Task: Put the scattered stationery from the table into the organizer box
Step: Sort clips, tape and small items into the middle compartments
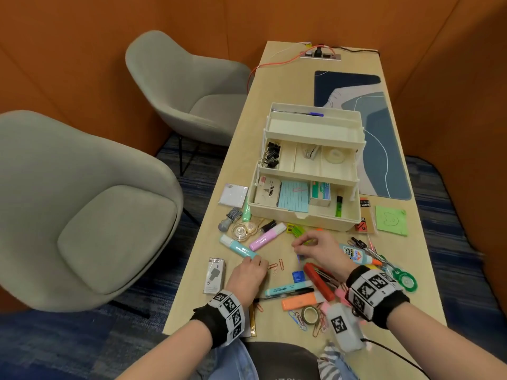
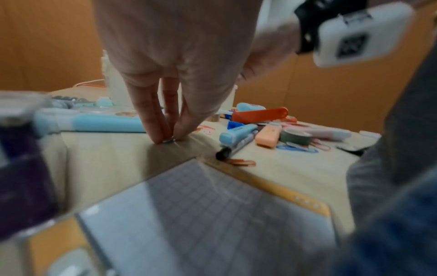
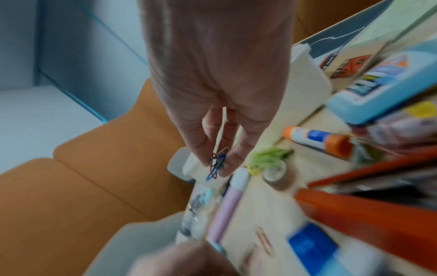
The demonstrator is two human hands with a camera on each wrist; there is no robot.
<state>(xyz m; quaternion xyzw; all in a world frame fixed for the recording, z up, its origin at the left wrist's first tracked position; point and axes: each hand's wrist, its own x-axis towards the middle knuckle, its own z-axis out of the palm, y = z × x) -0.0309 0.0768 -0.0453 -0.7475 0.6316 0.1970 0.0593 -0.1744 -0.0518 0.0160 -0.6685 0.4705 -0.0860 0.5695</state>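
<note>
The cream tiered organizer box (image 1: 301,218) stands open at mid-table, holding cards, binder clips and tape. My right hand (image 1: 297,249) hovers just in front of it and pinches a small bunch of coloured paper clips (image 3: 217,162) between thumb and fingers. My left hand (image 1: 256,260) is down on the table beside the teal highlighter (image 1: 238,248). Its thumb and fingertips (image 2: 153,128) pinch a small metal paper clip (image 2: 169,140) against the tabletop. More loose paper clips (image 1: 277,266) lie between the two hands.
A pink highlighter (image 1: 267,237), orange highlighter (image 1: 299,300), red case (image 1: 319,281), glue bottle (image 1: 354,253) and tape roll (image 1: 310,315) crowd the near table. A small carton (image 1: 215,275) stands at the left edge. Two grey chairs (image 1: 90,209) are left of the table.
</note>
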